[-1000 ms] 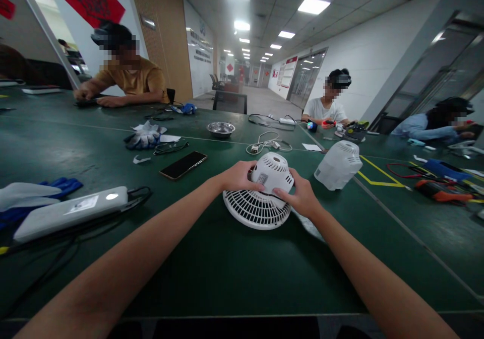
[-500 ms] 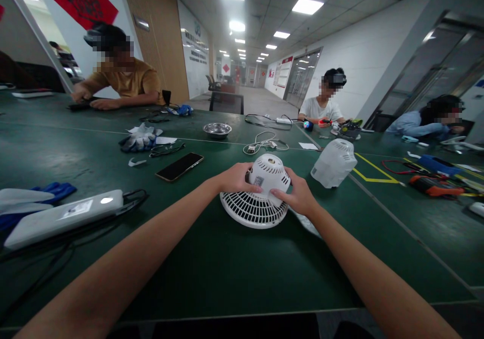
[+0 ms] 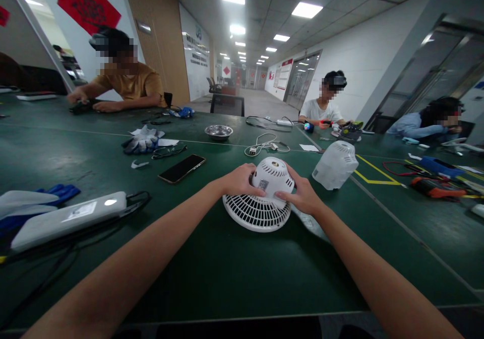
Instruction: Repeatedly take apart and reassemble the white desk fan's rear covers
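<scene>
A white electric fan head (image 3: 274,175) lies with its round slatted grille (image 3: 260,215) down on the green table. Its rounded motor housing points up, with vent slots and a small printed label on it. My left hand (image 3: 244,179) is closed round the housing's left side, thumb across the front near the label. From the right, my right hand (image 3: 301,194) grips the same housing, thumb on the front and fingers behind, partly hidden. A flat pale piece (image 3: 310,224) sticks out under my right forearm; its kind is unclear. Just right stands a translucent white vented cover (image 3: 336,165).
A phone (image 3: 182,168), a white cable (image 3: 264,145) and a metal bowl (image 3: 218,132) lie beyond my hands. Left are gloves (image 3: 141,141) and a long white device (image 3: 71,218) with a black cord. A multimeter (image 3: 436,187) is at right. Several people sit around the table.
The whole view has shifted slightly, with things appearing a little lower and further right. Both hands keep their hold on the fan head, and it looks almost unmoved on the table.
</scene>
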The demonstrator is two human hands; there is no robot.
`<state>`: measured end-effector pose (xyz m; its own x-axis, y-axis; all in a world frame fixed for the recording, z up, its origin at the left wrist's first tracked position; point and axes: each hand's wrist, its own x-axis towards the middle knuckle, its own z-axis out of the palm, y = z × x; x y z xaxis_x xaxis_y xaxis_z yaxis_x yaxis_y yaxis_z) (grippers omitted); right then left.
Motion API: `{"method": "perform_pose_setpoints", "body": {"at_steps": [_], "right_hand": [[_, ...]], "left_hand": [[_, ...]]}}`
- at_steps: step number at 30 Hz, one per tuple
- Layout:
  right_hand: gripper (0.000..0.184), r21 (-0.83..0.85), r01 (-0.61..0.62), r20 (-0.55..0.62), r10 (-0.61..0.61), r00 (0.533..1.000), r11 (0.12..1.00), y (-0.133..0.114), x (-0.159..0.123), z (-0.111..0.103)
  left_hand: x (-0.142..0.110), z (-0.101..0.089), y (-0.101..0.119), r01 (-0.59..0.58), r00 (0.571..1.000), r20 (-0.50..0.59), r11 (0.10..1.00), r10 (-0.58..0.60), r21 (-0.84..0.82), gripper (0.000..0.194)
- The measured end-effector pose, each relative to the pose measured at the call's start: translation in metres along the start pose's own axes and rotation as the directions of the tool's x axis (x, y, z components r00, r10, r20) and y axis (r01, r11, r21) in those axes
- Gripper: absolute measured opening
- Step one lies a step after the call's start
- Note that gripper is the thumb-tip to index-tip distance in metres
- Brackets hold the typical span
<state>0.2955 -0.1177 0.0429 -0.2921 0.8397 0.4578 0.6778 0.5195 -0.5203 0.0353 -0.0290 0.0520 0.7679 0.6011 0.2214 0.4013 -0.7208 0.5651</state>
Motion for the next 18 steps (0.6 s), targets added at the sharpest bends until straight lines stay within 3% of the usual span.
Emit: {"method": "perform_pose_setpoints", "body": {"at_steps": [7, 18], "right_hand": [[0.096, -0.049, 0.005, -0.001, -0.005, 1.000, 0.999, -0.0040, 0.0002, -0.0010], [0.098, 0.055, -0.005, 0.062, 0.001, 0.998, 0.998, -0.0040, 0.0012, -0.0057]], "left_hand": [[-0.0011, 0.0003, 0.0018, -0.030, 1.000, 0.000, 0.999, 0.030, -0.012, 0.070], [-0.0024, -0.0007, 0.0016, -0.064, 0.998, 0.014, 0.997, 0.065, -0.043, 0.068]]}}
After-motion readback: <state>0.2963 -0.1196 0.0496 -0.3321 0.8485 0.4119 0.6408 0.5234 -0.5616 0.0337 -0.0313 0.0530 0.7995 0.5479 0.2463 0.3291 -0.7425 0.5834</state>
